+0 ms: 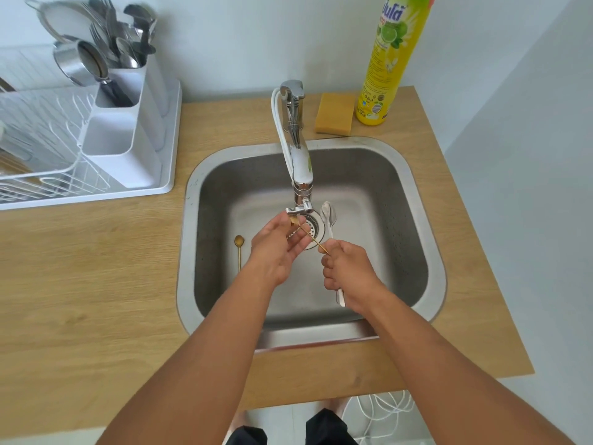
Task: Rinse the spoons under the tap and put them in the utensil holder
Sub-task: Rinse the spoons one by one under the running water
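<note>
A thin gold spoon (310, 237) is held under the tap spout (301, 205) over the drain. My right hand (348, 271) pinches the end of its handle. My left hand (277, 244) has its fingers around the bowl end, just below the spout. A second gold spoon (239, 248) lies on the sink floor to the left. A clear plastic spoon (329, 216) lies on the right, partly under my right hand. The white utensil holder (128, 101) stands on the drying rack at the back left, with forks and spoons in its rear compartment.
The steel sink (401, 175) is set in a wooden counter (96, 268). A white dish rack (41, 149) sits at the left. A yellow sponge (334, 113) and a yellow dish soap bottle (390, 59) stand behind the sink.
</note>
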### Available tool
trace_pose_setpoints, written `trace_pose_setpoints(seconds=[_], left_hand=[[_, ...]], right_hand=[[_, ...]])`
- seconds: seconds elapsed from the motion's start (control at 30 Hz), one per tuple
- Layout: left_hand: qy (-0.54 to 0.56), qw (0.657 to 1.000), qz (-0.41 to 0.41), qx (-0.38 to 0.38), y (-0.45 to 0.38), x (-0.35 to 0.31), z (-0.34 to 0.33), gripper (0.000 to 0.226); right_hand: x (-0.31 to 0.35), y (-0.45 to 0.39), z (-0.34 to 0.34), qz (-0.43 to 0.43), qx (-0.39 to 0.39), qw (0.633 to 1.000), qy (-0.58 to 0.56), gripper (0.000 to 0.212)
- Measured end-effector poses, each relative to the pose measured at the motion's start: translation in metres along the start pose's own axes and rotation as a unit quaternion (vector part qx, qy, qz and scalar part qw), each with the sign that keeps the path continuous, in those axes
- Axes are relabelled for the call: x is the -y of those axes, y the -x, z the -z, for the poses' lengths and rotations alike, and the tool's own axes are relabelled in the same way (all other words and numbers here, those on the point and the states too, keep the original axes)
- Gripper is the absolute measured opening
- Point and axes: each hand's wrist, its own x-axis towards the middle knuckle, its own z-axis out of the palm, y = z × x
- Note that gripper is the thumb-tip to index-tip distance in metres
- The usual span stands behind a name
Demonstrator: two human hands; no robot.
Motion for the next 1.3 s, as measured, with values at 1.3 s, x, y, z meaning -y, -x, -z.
trace_pose_setpoints(seconds=[1.3], left_hand=[[-0.436, 0.871, -0.225, -0.008, -0.012, -0.011, 0.0, 0.016]], right_hand=[[0.009, 0.016, 0.0, -0.113, 0.11, 0.987, -0.011, 0.021]])
